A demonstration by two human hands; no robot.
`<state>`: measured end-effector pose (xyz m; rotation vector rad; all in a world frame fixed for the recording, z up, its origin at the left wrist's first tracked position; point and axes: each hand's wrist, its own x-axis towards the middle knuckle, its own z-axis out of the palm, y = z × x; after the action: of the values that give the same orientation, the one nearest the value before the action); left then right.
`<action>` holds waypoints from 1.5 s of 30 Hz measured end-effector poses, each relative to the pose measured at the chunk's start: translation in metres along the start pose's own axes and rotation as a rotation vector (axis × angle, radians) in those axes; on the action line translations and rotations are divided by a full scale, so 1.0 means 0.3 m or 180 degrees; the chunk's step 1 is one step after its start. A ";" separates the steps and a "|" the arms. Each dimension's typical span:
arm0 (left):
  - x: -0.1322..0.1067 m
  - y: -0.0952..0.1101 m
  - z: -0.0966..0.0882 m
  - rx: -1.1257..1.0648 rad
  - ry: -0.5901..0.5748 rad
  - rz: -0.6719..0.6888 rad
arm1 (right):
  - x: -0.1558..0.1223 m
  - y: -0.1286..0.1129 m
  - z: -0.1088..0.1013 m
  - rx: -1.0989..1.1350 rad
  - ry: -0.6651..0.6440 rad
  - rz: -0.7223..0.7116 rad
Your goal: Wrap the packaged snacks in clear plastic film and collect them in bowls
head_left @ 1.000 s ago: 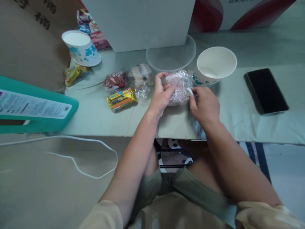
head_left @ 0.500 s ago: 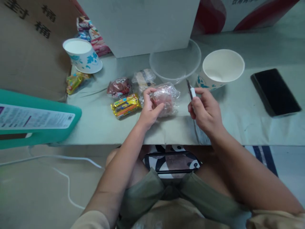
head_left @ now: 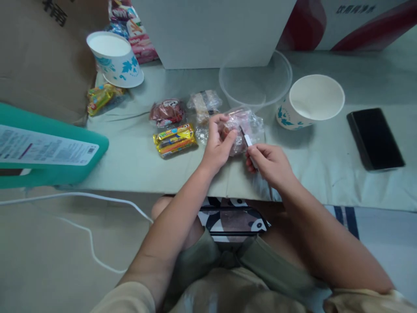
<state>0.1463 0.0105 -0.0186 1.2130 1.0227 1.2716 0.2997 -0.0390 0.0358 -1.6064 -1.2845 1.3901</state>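
Observation:
My left hand (head_left: 220, 141) is closed on a clear plastic package (head_left: 252, 126) with something pinkish-red inside. In my right hand (head_left: 269, 161) is a small utility knife (head_left: 247, 138) with a white body, its dark blade touching or just over the wrapper. Left of the package lie a yellow packet of sausages (head_left: 176, 140), a reddish-brown wrapped snack (head_left: 167, 113) and a clear-wrapped pale snack (head_left: 204, 103). A clear plastic bowl (head_left: 256, 89) stands just behind the package.
A paper cup (head_left: 316, 98) and a black phone (head_left: 375, 139) are on the right. Another paper cup (head_left: 117, 61) and a yellow packet (head_left: 103, 96) sit at the left. A green jug (head_left: 74, 150) stands by the left edge; a white box (head_left: 215, 34) rises behind.
My right hand has brought the knife leftward, from beside the package to its wrapper. My left hand still grips the package. The whole view has shifted slightly.

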 end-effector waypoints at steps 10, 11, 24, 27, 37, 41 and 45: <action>0.007 0.026 -0.045 -0.0136 0.0883 -0.0069 | -0.041 0.052 -0.186 -0.2159 0.0350 -0.0301; -0.001 0.023 -0.038 -0.0194 0.0833 -0.0121 | -0.037 0.057 -0.197 -0.2464 0.0769 -0.0403; -0.008 0.063 -0.063 0.1364 0.0857 0.0384 | -0.003 0.082 -0.154 -0.2334 0.0775 -0.1779; -0.023 0.075 -0.069 0.1146 0.0720 0.0130 | 0.006 0.077 -0.120 -0.1930 0.0325 -0.2095; -0.114 0.119 -0.052 0.1659 -0.0452 0.0893 | -0.002 0.047 -0.123 -0.2065 0.0498 -0.1745; -0.097 0.112 -0.044 0.1575 0.0210 0.0695 | 0.005 0.062 -0.139 -0.2003 0.0875 -0.1806; -0.053 0.106 -0.099 0.0558 0.1063 0.0168 | 0.028 0.086 -0.190 -0.1955 0.1189 -0.1741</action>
<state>0.1117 -0.0056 0.0079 1.1881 1.3748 1.4834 0.3609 -0.0321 0.0226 -1.5977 -1.8266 0.3528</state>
